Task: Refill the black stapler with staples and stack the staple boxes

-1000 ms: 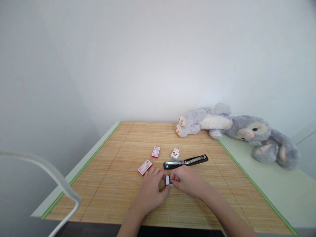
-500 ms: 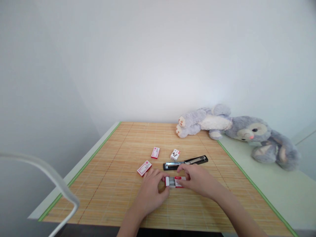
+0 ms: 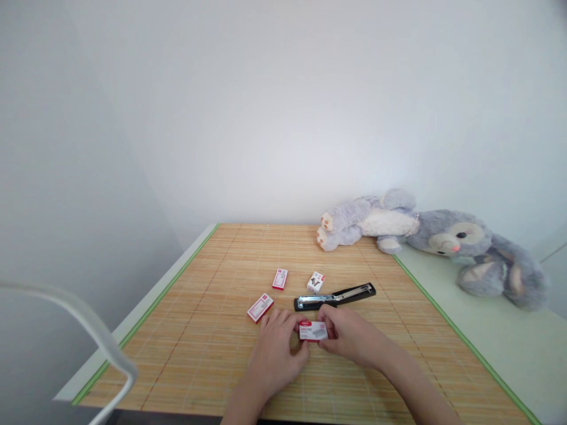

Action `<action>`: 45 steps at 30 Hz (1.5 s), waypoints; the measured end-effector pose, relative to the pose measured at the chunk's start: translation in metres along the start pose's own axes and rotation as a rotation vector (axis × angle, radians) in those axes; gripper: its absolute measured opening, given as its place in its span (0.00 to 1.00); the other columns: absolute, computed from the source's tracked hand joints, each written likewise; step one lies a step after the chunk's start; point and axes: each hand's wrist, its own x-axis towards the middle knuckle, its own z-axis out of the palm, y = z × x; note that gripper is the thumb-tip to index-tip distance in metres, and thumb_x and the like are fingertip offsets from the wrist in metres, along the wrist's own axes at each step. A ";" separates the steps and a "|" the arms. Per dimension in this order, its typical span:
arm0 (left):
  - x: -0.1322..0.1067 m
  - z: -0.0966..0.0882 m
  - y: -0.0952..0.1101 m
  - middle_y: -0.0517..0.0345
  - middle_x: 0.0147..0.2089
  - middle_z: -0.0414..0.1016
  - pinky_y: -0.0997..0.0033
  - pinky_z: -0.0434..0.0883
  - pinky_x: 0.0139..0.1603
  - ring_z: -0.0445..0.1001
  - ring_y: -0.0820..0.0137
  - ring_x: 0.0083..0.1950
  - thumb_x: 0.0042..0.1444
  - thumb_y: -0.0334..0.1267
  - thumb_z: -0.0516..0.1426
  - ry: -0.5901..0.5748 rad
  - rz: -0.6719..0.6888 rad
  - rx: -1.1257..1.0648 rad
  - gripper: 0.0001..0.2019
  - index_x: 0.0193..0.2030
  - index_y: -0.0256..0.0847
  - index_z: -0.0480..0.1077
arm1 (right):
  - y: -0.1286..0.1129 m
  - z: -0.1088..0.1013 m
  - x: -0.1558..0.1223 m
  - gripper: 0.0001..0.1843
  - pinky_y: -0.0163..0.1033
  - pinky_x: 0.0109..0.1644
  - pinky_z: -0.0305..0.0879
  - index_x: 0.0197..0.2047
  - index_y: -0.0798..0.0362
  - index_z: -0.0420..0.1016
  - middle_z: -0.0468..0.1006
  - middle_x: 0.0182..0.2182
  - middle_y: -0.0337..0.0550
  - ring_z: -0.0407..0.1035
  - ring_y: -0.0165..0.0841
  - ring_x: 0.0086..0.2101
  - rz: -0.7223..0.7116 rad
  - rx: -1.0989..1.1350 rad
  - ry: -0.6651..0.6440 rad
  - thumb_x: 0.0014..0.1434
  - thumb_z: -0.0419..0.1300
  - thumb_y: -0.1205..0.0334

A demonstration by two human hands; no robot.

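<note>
Between my hands a small red and white staple box [image 3: 313, 332] lies on the bamboo mat, its sleeve covering the tray. My left hand [image 3: 278, 345] grips its left end between thumb and fingers. At the right end, my right hand [image 3: 348, 333] pinches the same box. Just beyond my hands lies a black stapler [image 3: 334, 297], unfolded so that its metal magazine shows. Two more red and white boxes, a nearer box [image 3: 260, 307] and a farther box [image 3: 280, 279], rest to the left. A small white box [image 3: 316, 283] with a dark clip picture sits behind the stapler.
The bamboo mat [image 3: 212, 330] with green edging covers much of the table. A grey plush rabbit [image 3: 425, 230] lies along the back right, partly on the pale tabletop [image 3: 496, 342]. A white curved cable or arm [image 3: 101, 330] crosses the lower left. A wall stands behind.
The staple box was partly slid open with grey staples showing; now its sleeve is closed over the tray. My right hand has moved slightly left. The view has shifted a little.
</note>
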 end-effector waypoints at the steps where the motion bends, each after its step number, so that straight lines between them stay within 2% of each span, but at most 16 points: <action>1: 0.000 0.000 0.000 0.59 0.52 0.74 0.58 0.61 0.59 0.69 0.61 0.55 0.56 0.38 0.60 0.000 -0.001 0.011 0.21 0.58 0.53 0.70 | -0.001 -0.002 -0.001 0.14 0.34 0.30 0.53 0.42 0.49 0.73 0.78 0.29 0.34 0.70 0.32 0.29 0.010 0.001 -0.003 0.52 0.68 0.64; 3: -0.001 0.002 0.001 0.57 0.55 0.73 0.56 0.61 0.60 0.68 0.59 0.57 0.57 0.44 0.62 -0.002 -0.006 0.042 0.28 0.65 0.56 0.66 | -0.001 -0.011 -0.004 0.20 0.35 0.30 0.55 0.49 0.48 0.74 0.77 0.29 0.35 0.70 0.33 0.29 0.026 -0.010 0.018 0.52 0.70 0.60; 5: 0.000 0.004 0.002 0.55 0.56 0.71 0.54 0.61 0.60 0.67 0.57 0.58 0.55 0.50 0.64 -0.007 -0.010 0.083 0.33 0.68 0.58 0.63 | 0.004 -0.024 -0.007 0.24 0.37 0.34 0.61 0.56 0.45 0.73 0.78 0.32 0.37 0.72 0.35 0.32 0.004 -0.054 0.120 0.56 0.68 0.56; 7: 0.002 0.008 0.004 0.54 0.55 0.71 0.52 0.61 0.61 0.68 0.55 0.58 0.54 0.55 0.64 0.000 -0.018 0.126 0.35 0.68 0.58 0.64 | 0.015 -0.042 -0.009 0.25 0.41 0.46 0.66 0.59 0.42 0.72 0.79 0.41 0.42 0.74 0.39 0.42 -0.051 -0.142 0.288 0.59 0.66 0.54; 9: 0.004 0.011 0.007 0.52 0.54 0.71 0.50 0.60 0.61 0.68 0.54 0.57 0.55 0.57 0.63 0.025 -0.032 0.167 0.35 0.68 0.57 0.64 | 0.033 -0.060 -0.008 0.31 0.49 0.60 0.63 0.64 0.42 0.69 0.76 0.54 0.47 0.69 0.46 0.55 -0.091 -0.244 0.420 0.58 0.67 0.52; 10: 0.005 0.013 0.008 0.52 0.54 0.71 0.49 0.60 0.61 0.68 0.54 0.57 0.55 0.57 0.63 0.040 -0.041 0.185 0.34 0.68 0.56 0.64 | 0.043 -0.069 -0.007 0.36 0.52 0.64 0.61 0.66 0.43 0.67 0.74 0.58 0.49 0.65 0.48 0.59 -0.086 -0.287 0.429 0.56 0.68 0.51; 12: 0.007 0.015 0.010 0.52 0.54 0.71 0.48 0.59 0.62 0.67 0.54 0.57 0.56 0.57 0.62 0.067 -0.054 0.206 0.33 0.67 0.55 0.66 | 0.063 -0.084 -0.005 0.41 0.54 0.66 0.59 0.67 0.46 0.67 0.72 0.61 0.51 0.64 0.50 0.61 -0.060 -0.315 0.365 0.52 0.70 0.49; 16: 0.008 0.018 0.009 0.52 0.54 0.72 0.48 0.58 0.62 0.67 0.54 0.58 0.55 0.56 0.63 0.089 -0.065 0.191 0.31 0.65 0.55 0.68 | 0.085 -0.104 -0.004 0.20 0.48 0.58 0.66 0.51 0.46 0.79 0.80 0.50 0.46 0.73 0.45 0.50 -0.003 -0.207 0.142 0.56 0.66 0.52; 19: 0.010 0.018 0.008 0.53 0.55 0.72 0.48 0.58 0.62 0.67 0.53 0.58 0.55 0.57 0.63 0.073 -0.070 0.166 0.30 0.63 0.56 0.69 | 0.081 -0.110 -0.003 0.15 0.46 0.54 0.67 0.45 0.47 0.81 0.82 0.44 0.43 0.74 0.43 0.45 0.030 -0.053 0.136 0.56 0.66 0.51; 22: 0.013 0.018 0.007 0.53 0.56 0.72 0.46 0.58 0.62 0.67 0.52 0.59 0.54 0.58 0.63 0.056 -0.077 0.151 0.29 0.62 0.56 0.69 | 0.063 -0.105 0.002 0.16 0.47 0.57 0.67 0.44 0.49 0.81 0.82 0.44 0.43 0.74 0.42 0.47 -0.031 0.142 0.167 0.57 0.66 0.49; 25: 0.014 0.019 0.007 0.52 0.56 0.72 0.46 0.58 0.61 0.67 0.51 0.60 0.54 0.57 0.64 0.053 -0.089 0.150 0.29 0.62 0.56 0.70 | 0.039 -0.088 0.017 0.15 0.47 0.59 0.66 0.44 0.49 0.80 0.82 0.45 0.42 0.74 0.40 0.48 -0.158 0.282 0.178 0.58 0.66 0.48; 31: 0.011 0.020 0.011 0.53 0.53 0.72 0.49 0.59 0.59 0.67 0.52 0.57 0.55 0.55 0.63 0.066 -0.110 0.167 0.27 0.61 0.56 0.70 | 0.011 -0.036 0.051 0.09 0.42 0.52 0.67 0.42 0.50 0.80 0.82 0.44 0.42 0.74 0.37 0.45 -0.276 0.229 0.211 0.58 0.68 0.58; 34: 0.010 0.019 0.013 0.54 0.51 0.72 0.50 0.59 0.57 0.68 0.54 0.55 0.56 0.54 0.63 0.065 -0.103 0.165 0.25 0.60 0.56 0.70 | 0.009 -0.024 0.057 0.08 0.41 0.52 0.65 0.40 0.50 0.80 0.81 0.41 0.42 0.72 0.37 0.44 -0.279 0.099 0.244 0.56 0.69 0.62; 37: 0.009 0.019 0.017 0.54 0.51 0.72 0.51 0.59 0.57 0.68 0.55 0.55 0.57 0.52 0.63 0.066 -0.080 0.143 0.22 0.58 0.55 0.70 | 0.009 -0.023 0.056 0.09 0.42 0.53 0.64 0.40 0.50 0.79 0.80 0.41 0.43 0.70 0.39 0.46 -0.291 -0.018 0.286 0.55 0.71 0.62; 41: -0.001 0.015 0.016 0.56 0.48 0.73 0.52 0.60 0.57 0.69 0.58 0.53 0.59 0.48 0.62 0.051 -0.081 0.129 0.10 0.44 0.50 0.72 | 0.013 -0.027 0.048 0.11 0.44 0.54 0.63 0.41 0.49 0.78 0.79 0.44 0.44 0.70 0.40 0.47 -0.278 -0.049 0.296 0.55 0.71 0.60; 45: -0.015 0.005 -0.006 0.51 0.59 0.69 0.47 0.58 0.63 0.65 0.53 0.62 0.60 0.45 0.60 0.260 -0.191 0.246 0.09 0.45 0.47 0.70 | 0.028 -0.028 0.033 0.07 0.45 0.56 0.63 0.41 0.48 0.77 0.79 0.45 0.44 0.69 0.41 0.49 -0.255 -0.023 0.309 0.59 0.68 0.59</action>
